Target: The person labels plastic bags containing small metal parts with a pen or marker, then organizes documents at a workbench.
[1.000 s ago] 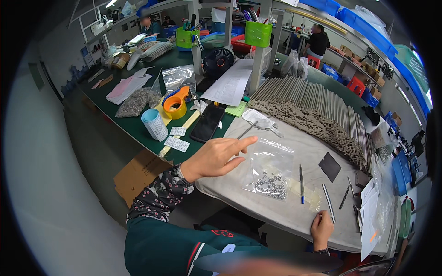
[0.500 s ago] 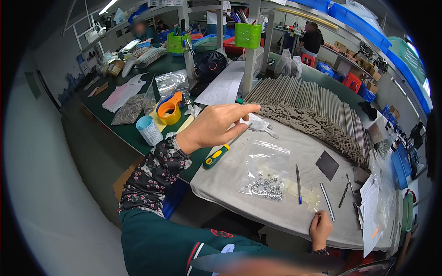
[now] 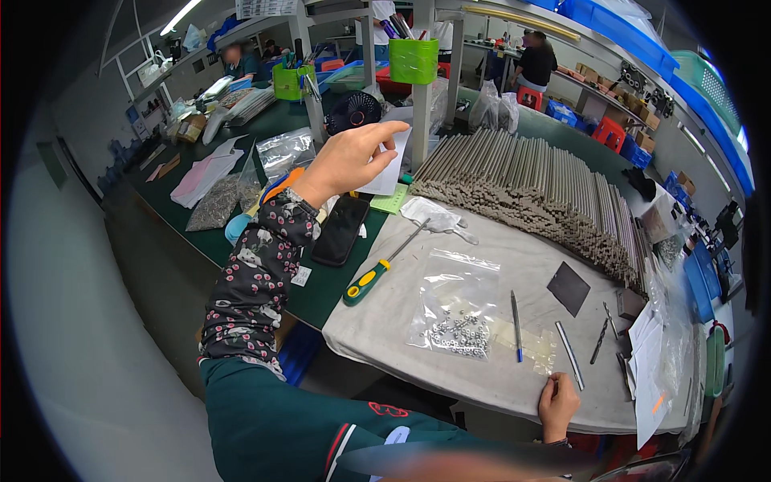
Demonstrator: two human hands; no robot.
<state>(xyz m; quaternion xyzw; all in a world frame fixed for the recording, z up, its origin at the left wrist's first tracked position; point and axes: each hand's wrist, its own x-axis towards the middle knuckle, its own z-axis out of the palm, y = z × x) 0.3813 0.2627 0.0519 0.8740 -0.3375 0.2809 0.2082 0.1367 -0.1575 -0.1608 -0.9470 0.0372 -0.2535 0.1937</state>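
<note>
My left hand (image 3: 353,162) is raised over the far left of the bench, fingers and thumb apart, with nothing visible in it. Behind its fingers lies a white sheet (image 3: 396,167); a black phone (image 3: 341,230) lies below the wrist. My right hand (image 3: 558,403) rests curled at the cloth's front edge, beside clear film strips (image 3: 532,347) and a metal rod (image 3: 569,354); whatever its fingers may hold is hidden. Between the hands are a screwdriver (image 3: 367,283) with a yellow-green handle, a white glove (image 3: 438,218), a clear bag of small metal nuts (image 3: 454,305) and a pen (image 3: 516,325).
A large stack of grey rods (image 3: 522,181) fills the cloth's far side. A dark square plate (image 3: 569,287), a drill bit (image 3: 600,341) and papers (image 3: 645,377) lie right. A green pen holder (image 3: 414,62) hangs on a post. Other people sit farther back.
My left hand has moved up and left, away from the glove and screwdriver. The phone and a yellow-green notepad have come into sight. My right hand stays in place.
</note>
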